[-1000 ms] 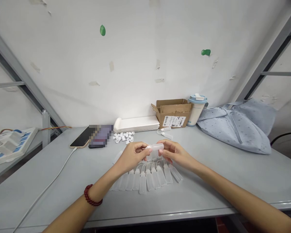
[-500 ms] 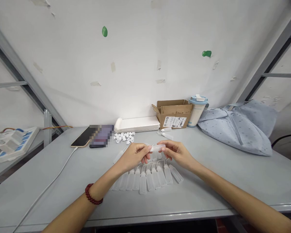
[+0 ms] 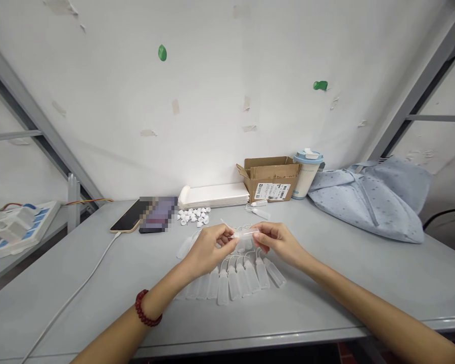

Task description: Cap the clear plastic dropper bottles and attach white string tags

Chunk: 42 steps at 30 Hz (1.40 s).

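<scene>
A small translucent plastic squeeze bottle (image 3: 247,233) lies sideways between my hands, above several like it. My right hand (image 3: 278,240) pinches its right end between thumb and fingers. At its left end, my left hand (image 3: 208,247) has its fingers closed around the neck. A thin pale spout (image 3: 226,224) sticks up and leftward past the left fingers; how it joins the bottle is hidden. Below the hands, several bottles with thin curved spouts (image 3: 233,283) are fanned out on the grey table (image 3: 318,313). More lie behind, partly covered by my hands.
A heap of small white caps (image 3: 193,216) lies behind my left hand. Behind that are a stack of white sheets (image 3: 216,195), a cardboard box (image 3: 271,179) and a lidded cup (image 3: 306,174). Two phones (image 3: 129,217) lie left, one on a cable; a blue cloth (image 3: 364,202) lies right.
My left fingers have shifted and turned at the bottle's neck end, and the thin spout now shows above them. The right hand keeps nearly the same grip and place.
</scene>
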Available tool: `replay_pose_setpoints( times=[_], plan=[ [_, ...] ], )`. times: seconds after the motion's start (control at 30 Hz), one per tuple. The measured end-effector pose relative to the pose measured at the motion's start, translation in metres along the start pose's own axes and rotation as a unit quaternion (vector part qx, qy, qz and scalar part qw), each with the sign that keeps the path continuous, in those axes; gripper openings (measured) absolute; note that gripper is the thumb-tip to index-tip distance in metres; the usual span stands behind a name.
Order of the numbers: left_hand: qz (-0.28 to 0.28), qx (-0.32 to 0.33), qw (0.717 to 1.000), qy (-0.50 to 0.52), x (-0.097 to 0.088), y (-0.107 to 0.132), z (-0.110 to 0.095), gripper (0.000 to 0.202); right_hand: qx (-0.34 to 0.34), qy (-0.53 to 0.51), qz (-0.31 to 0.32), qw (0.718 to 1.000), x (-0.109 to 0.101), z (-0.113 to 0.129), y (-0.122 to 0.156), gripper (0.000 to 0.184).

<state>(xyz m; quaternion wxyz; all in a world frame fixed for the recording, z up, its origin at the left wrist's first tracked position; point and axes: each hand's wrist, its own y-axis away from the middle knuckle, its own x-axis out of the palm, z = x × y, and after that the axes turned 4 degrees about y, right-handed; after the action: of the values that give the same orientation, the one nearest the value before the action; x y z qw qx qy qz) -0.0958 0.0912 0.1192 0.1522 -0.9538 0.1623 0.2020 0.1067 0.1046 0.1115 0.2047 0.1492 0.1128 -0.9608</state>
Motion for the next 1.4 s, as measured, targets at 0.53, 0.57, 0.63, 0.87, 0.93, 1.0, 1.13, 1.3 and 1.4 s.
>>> replay_pose_setpoints(
  times=[0.53, 0.57, 0.63, 0.87, 0.93, 1.0, 1.13, 1.3, 1.4],
  plan=[
    [0.063, -0.107, 0.99, 0.066, 0.0, -0.005, 0.003, 0.034, -0.002, -0.016, -0.015, 1.0, 0.003, -0.005, -0.001, 0.036],
    [0.071, -0.117, 0.987, 0.079, 0.0, -0.005, 0.003, 0.036, -0.005, -0.013, -0.016, 1.0, 0.003, -0.005, -0.001, 0.035],
    [0.08, -0.133, 0.982, 0.107, 0.001, -0.005, 0.003, 0.038, -0.015, 0.006, -0.022, 1.0, 0.004, -0.006, -0.001, 0.034],
    [0.08, -0.156, 0.969, 0.174, -0.002, -0.004, -0.003, 0.041, -0.112, 0.155, -0.057, 0.98, 0.007, -0.008, 0.003, 0.031],
    [0.08, -0.136, 0.973, 0.17, -0.002, -0.003, -0.005, 0.04, -0.105, 0.159, -0.061, 0.98, 0.006, -0.008, 0.003, 0.032],
    [0.07, -0.12, 0.979, 0.148, -0.002, -0.002, -0.006, 0.034, -0.093, 0.152, -0.06, 0.982, 0.005, -0.007, 0.003, 0.032],
    [0.051, -0.097, 0.991, 0.074, 0.001, 0.0, -0.006, 0.023, -0.059, 0.125, -0.039, 0.99, 0.004, -0.006, 0.002, 0.032],
    [0.0, 0.053, 0.992, -0.112, 0.005, 0.002, 0.001, 0.016, -0.027, 0.086, -0.037, 0.995, 0.006, -0.005, 0.002, 0.034],
    [-0.009, 0.128, 0.97, -0.205, 0.006, 0.004, 0.007, 0.015, 0.007, 0.031, -0.033, 0.999, 0.007, -0.004, 0.002, 0.038]
  ],
)
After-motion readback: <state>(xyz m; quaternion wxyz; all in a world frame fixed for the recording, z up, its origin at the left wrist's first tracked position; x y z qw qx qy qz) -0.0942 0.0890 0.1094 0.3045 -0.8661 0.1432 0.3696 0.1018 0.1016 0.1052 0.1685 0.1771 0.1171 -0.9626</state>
